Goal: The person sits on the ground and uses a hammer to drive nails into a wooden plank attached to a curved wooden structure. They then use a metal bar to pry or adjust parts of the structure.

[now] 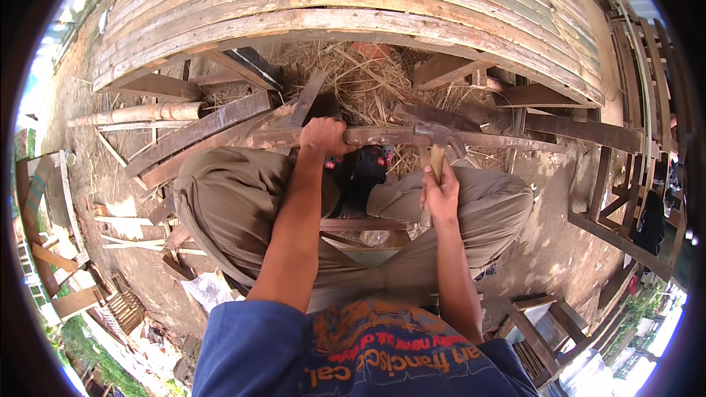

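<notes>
A long brown wooden board [382,137] lies crosswise in front of me, above my knees. My left hand [323,137] is closed around it, left of its middle. In my right hand [440,192] is a claw hammer [437,165], gripped by its pale wooden handle. The metal hammer head [439,137] is over the board, right of my left hand; whether it touches the wood I cannot tell.
A slatted bench top [331,0] spans the far side. Loose planks [206,129] and a bamboo pole [140,114] lie at the left. Straw and shavings [360,77] cover the ground under the bench. Wooden frames [610,198] stand at the right.
</notes>
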Demonstrator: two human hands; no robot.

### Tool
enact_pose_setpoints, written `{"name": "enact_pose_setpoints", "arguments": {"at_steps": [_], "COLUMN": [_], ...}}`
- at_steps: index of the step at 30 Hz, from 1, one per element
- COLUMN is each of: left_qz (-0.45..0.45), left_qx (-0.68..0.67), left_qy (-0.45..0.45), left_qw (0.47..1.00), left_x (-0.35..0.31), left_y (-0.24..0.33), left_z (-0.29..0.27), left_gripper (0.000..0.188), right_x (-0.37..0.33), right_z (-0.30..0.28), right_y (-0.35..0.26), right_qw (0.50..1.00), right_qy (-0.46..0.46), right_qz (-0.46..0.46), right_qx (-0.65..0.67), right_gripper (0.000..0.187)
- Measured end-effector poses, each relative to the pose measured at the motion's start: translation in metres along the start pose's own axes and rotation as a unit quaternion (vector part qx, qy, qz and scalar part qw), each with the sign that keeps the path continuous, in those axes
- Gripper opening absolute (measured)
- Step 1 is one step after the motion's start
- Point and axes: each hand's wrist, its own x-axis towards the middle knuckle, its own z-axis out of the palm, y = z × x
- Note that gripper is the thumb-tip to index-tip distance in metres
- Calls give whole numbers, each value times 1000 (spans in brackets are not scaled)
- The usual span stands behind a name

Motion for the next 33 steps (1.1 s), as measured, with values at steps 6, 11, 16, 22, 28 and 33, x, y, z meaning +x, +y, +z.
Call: {"name": "enact_pose_setpoints", "arguments": {"at_steps": [6, 11, 16, 22, 28, 33], "left_qz": [-8, 0, -11, 4, -8, -13], "left_qx": [0, 9, 7, 26, 6, 1], "left_qy": [10, 7, -16, -14, -9, -1], "left_qw": [1000, 1000, 1000, 1000, 1000, 1000], "left_x": [1, 5, 4, 1, 3, 1], "left_y": [2, 3, 5, 0, 2, 2], "left_z": [2, -14, -8, -1, -5, -9], "left_gripper": [65, 64, 67, 66, 60, 60], "right_x": [4, -4, 5, -1, -7, -10], "right_z": [5, 10, 4, 8, 13, -1], "right_y": [7, -11, 5, -8, 7, -2], "right_qw": [992, 999, 985, 999, 994, 999], "right_qy": [92, 23, 140, 22, 101, 19], "right_qz": [33, 20, -1, 26, -29, 31], "right_qx": [81, 12, 106, 25, 26, 29], "right_gripper": [29, 34, 18, 26, 47, 48]}}
